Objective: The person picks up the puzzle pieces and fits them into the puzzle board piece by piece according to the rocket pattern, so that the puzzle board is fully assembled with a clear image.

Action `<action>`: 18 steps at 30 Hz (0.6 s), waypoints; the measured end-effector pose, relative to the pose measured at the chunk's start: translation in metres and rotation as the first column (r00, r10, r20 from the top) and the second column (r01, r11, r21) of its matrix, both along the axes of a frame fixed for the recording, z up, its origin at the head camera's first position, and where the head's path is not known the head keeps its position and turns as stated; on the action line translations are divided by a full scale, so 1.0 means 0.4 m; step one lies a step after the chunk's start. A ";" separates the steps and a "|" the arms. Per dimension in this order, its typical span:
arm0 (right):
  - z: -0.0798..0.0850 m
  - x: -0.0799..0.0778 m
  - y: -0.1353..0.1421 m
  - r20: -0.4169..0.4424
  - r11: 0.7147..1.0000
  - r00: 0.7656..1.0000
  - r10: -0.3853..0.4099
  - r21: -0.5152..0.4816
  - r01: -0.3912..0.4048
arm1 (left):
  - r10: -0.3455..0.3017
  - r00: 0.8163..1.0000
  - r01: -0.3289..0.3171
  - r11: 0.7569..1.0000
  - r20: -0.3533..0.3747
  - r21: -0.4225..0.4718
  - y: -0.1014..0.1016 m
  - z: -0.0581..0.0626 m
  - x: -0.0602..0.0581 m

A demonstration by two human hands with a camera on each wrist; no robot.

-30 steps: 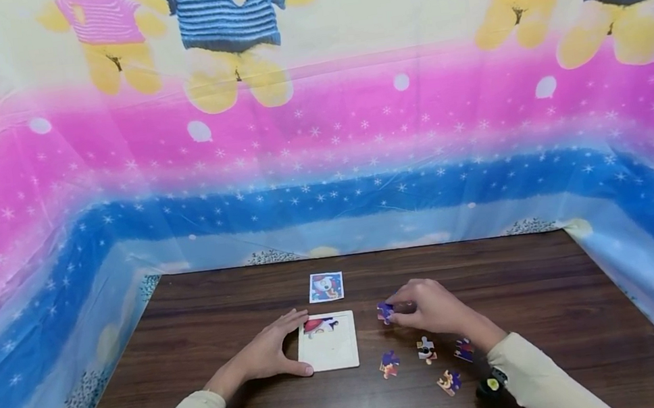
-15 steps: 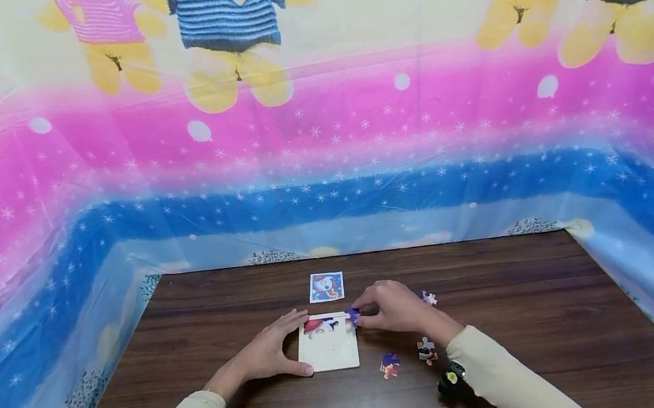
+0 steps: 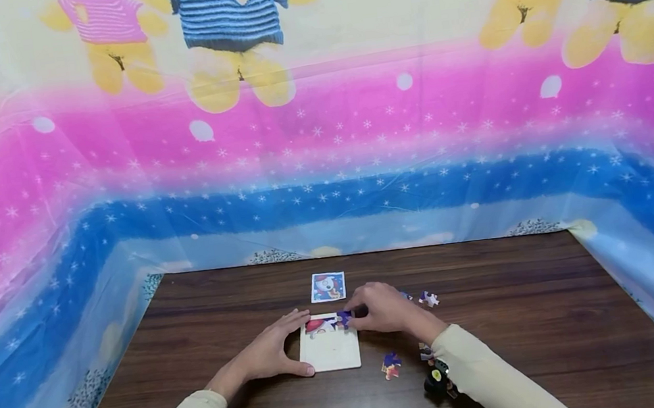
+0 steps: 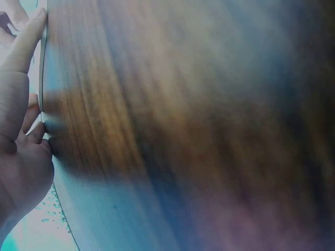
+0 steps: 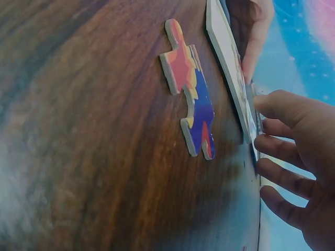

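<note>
A white jigsaw tray (image 3: 330, 355) lies flat on the table, with a red-and-white picture part (image 3: 317, 325) in its upper left. My left hand (image 3: 267, 351) rests along the tray's left side, thumb at the lower corner and fairly straight fingers at the upper one. At the tray's upper right corner, my right hand (image 3: 381, 307) pinches a purple puzzle piece (image 3: 343, 320) between thumb and fingers. In the right wrist view, the right hand (image 5: 301, 151) is at the tray's edge (image 5: 226, 47); the pinched piece is hard to make out there.
Behind the tray lies a small picture card (image 3: 328, 287). Loose puzzle pieces lie to the right: a purple-and-orange one (image 3: 391, 365), also close in the right wrist view, a white-and-purple one (image 3: 428, 299), and others partly hidden by the right arm. A patterned cloth (image 3: 326, 197) borders the wooden table.
My right hand has carried the purple piece leftward from the table onto the tray's upper right corner. The left hand has stayed at the tray's left side.
</note>
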State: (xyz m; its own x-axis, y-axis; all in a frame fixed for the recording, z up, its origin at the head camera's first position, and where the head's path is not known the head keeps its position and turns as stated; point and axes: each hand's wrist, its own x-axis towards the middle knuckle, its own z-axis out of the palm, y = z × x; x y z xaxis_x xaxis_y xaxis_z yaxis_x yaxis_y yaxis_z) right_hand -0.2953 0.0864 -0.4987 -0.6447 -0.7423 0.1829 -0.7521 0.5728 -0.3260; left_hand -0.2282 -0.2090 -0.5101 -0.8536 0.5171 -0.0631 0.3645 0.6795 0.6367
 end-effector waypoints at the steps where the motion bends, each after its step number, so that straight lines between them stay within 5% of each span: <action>1: -0.001 0.000 -0.001 0.003 1.000 1.000 -0.002 0.001 0.002 | 0.000 1.000 0.000 1.000 0.000 0.001 0.000 0.000 -0.001; 18: -0.011 0.007 -0.016 0.038 0.999 0.999 -0.038 0.006 0.037 | -0.001 1.000 0.001 1.000 -0.005 -0.002 -0.001 -0.001 0.001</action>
